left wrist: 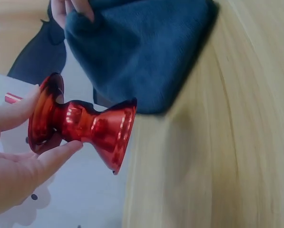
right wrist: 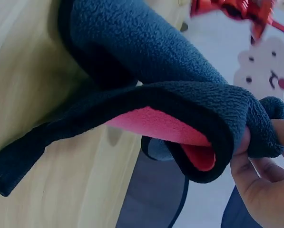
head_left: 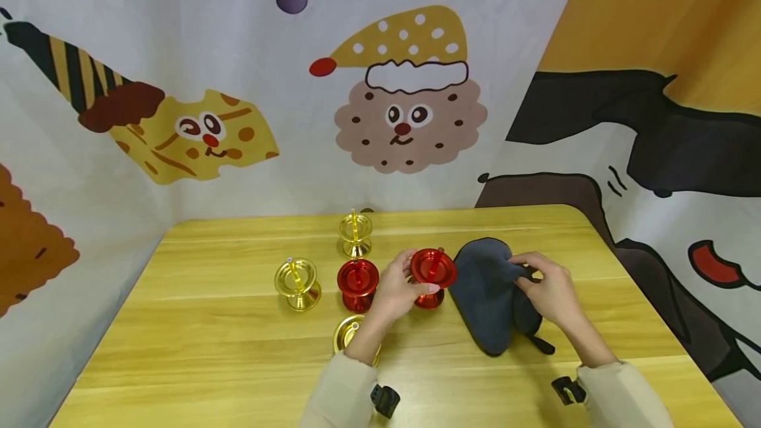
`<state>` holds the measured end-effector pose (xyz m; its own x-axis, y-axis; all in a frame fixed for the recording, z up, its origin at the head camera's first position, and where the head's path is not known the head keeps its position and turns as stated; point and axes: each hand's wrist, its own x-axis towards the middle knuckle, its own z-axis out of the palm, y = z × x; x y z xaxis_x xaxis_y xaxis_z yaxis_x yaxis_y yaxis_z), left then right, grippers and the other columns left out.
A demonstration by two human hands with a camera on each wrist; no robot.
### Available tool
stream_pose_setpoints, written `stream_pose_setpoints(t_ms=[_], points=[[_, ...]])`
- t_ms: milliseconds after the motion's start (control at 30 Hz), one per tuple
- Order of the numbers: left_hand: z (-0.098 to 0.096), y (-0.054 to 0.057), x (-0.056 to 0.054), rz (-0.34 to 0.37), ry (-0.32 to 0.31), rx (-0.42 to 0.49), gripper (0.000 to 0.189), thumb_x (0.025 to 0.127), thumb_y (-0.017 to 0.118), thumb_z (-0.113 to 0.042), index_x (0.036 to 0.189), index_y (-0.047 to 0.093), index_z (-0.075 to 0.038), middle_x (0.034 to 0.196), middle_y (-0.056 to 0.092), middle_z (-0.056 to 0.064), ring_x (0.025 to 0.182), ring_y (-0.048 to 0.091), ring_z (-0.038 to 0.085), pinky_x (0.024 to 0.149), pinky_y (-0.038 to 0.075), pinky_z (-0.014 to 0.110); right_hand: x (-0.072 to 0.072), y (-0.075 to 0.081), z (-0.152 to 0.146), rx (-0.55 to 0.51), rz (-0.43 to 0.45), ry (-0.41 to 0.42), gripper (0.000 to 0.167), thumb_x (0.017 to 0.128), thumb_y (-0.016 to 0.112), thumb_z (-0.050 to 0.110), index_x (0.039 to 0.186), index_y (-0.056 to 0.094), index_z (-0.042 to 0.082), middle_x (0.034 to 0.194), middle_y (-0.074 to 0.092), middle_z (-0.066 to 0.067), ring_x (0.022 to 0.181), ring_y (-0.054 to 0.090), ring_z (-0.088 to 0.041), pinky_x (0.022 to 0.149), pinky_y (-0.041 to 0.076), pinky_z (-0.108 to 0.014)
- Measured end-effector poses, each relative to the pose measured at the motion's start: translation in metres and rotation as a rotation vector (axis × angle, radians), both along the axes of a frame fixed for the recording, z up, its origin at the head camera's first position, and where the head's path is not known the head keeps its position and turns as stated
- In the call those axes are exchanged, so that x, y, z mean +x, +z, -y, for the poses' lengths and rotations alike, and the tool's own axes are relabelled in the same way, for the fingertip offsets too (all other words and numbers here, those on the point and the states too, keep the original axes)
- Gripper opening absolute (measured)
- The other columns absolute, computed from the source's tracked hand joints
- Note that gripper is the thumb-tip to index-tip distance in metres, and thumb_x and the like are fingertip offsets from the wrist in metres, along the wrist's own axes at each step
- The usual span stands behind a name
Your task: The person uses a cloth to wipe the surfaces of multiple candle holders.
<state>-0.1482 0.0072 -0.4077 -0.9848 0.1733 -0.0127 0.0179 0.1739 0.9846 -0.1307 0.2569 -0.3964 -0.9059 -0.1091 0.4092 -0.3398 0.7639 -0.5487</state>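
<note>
Just left of the dark blue cloth (head_left: 483,302), a shiny red holder (head_left: 433,268), with a round dish, a slim spike and a flared base, is in the grasp of the left hand (head_left: 397,289). Fingers and thumb pinch it around the dish and the narrow part below, and its base is raised off the tabletop; whether it touches the cloth I cannot tell. On the cloth's right side, the right hand (head_left: 549,286) has thumb and fingertips closed on a bunched fold, lifting that part. Seen from the right wrist, the cloth shows a pink inner face, black edging and a dark strap (right wrist: 13,168) hanging from it.

Farther left of the cloth, beyond the left hand, stands a second red holder (head_left: 358,283), upright. Left of the cloth too are three gold ones: a rear gold holder (head_left: 355,236), an outer gold holder (head_left: 298,283) that lies farthest from it, and a near gold holder (head_left: 343,334) partly hidden by the left forearm. Beneath the cloth spreads a wood-grain table (head_left: 208,349); behind it hangs a printed curtain (head_left: 238,32).
</note>
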Motion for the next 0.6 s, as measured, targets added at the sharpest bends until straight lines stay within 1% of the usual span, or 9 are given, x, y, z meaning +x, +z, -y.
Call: stream_pose_setpoints(t_ms=[133,233,367,600], points=[[-0.001,-0.005,-0.004,-0.037,0.024,-0.119,0.066,0.069,0.078,-0.002,0.125,0.045,0.008,0.109,0.06,0.019,0.096,0.059,0.027,0.085,0.047,0.038,0.0,0.001,-0.01,0.007,0.005,-0.042,0.03,0.071,0.066,-0.016,0.096,0.066,0.0,0.096,0.063,-0.015,0.08,0.055,-0.028,0.062,0.05,-0.025],[-0.001,-0.009,-0.007,-0.043,0.041,-0.18,0.066,0.068,0.079,-0.004,0.124,0.046,0.008,0.108,0.06,0.019,0.094,0.059,0.027,0.083,0.048,0.037,0.0,0.001,-0.012,0.006,0.019,-0.045,0.03,0.072,0.066,-0.015,0.098,0.066,0.001,0.096,0.063,-0.015,0.081,0.055,-0.028,0.062,0.048,-0.023],[-0.003,-0.014,-0.01,-0.043,0.06,-0.218,0.068,0.067,0.08,-0.005,0.124,0.046,0.008,0.108,0.06,0.019,0.098,0.057,0.029,0.086,0.046,0.039,0.001,-0.001,-0.011,0.005,0.036,-0.05,0.03,0.072,0.066,-0.015,0.098,0.066,0.0,0.097,0.063,-0.016,0.08,0.056,-0.029,0.063,0.049,-0.026],[-0.007,-0.022,-0.013,-0.025,0.073,-0.243,0.066,0.066,0.08,-0.005,0.122,0.046,0.006,0.107,0.06,0.017,0.099,0.057,0.029,0.085,0.046,0.038,0.001,-0.002,-0.006,-0.01,0.06,-0.041,0.03,0.072,0.066,-0.015,0.098,0.066,0.0,0.098,0.063,-0.017,0.082,0.057,-0.029,0.065,0.051,-0.035]])
